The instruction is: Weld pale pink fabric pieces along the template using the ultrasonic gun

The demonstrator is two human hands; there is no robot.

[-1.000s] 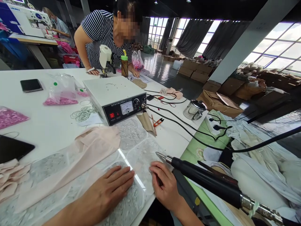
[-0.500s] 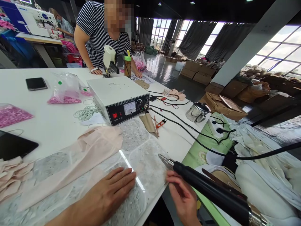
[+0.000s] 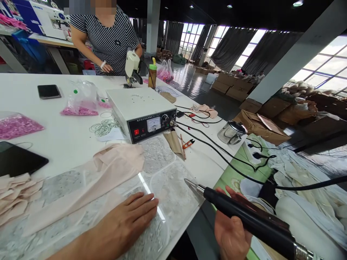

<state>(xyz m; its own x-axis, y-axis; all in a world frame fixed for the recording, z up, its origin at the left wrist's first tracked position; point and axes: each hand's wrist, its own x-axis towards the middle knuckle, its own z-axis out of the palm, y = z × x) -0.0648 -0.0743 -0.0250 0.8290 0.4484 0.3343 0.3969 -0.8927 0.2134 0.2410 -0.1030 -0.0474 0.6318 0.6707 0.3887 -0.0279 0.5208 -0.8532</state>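
My left hand (image 3: 127, 216) lies flat, fingers stretched out, on a clear plate (image 3: 173, 195) that covers grey lace on the white table (image 3: 54, 133). A long strip of pale pink fabric (image 3: 108, 169) lies just left of that hand. A black hand tool with a pointed metal tip (image 3: 244, 213) juts in from the lower right, its tip over the plate's edge. My right hand (image 3: 230, 231) is off the table's edge, palm up right behind the tool's handle, fingers spread and not wrapped round it. A black cable (image 3: 217, 155) runs to a white control box (image 3: 141, 112).
Across the table a person in a striped shirt (image 3: 108, 36) stands by a small white machine (image 3: 132, 66). On the table lie a phone (image 3: 48, 91), bags of pink bits (image 3: 78, 104), white rings (image 3: 104, 127), orange snips (image 3: 188, 143), a steel pot (image 3: 231, 131) and cut pink pieces (image 3: 13, 195).
My right hand has left the plate's edge and moved right and down, off the table, to the tool's handle. The left hand stays flat. The person opposite has straightened up.
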